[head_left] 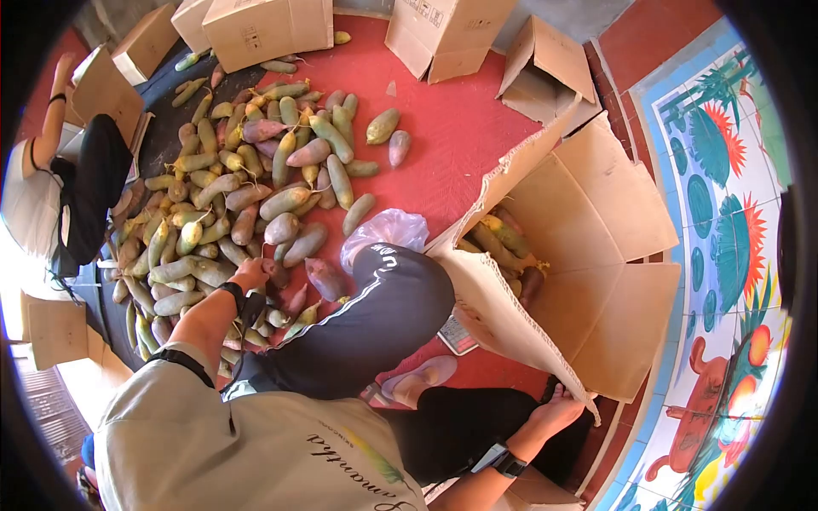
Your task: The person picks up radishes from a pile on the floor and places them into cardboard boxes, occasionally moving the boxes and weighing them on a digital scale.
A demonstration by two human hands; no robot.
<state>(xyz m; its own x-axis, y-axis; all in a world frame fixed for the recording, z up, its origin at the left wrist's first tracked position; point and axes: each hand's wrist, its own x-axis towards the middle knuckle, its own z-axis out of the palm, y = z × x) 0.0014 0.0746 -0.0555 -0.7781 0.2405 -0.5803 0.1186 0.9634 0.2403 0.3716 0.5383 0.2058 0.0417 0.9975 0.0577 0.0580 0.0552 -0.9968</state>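
A large heap of green and pinkish radishes [192,270] lies on the floor. My left hand [250,274] reaches into its near side, fingers closed around a reddish radish [276,272] that is partly covered by other radishes. To the right of my knee stands an open cardboard box [520,311], with several radishes [503,243] inside it. At the box's near corner is my right hand [555,414], its fingers curled at the edge of the flap; part of the hand's grip is hidden.
Another person [51,187] sits at the left beside an open carton [106,89]. More boxes [268,32] line the back. A clear plastic bag [388,230] lies by my knee, and a scale-like device [457,336] sits beside the box. Painted tiles [724,255] cover the right wall.
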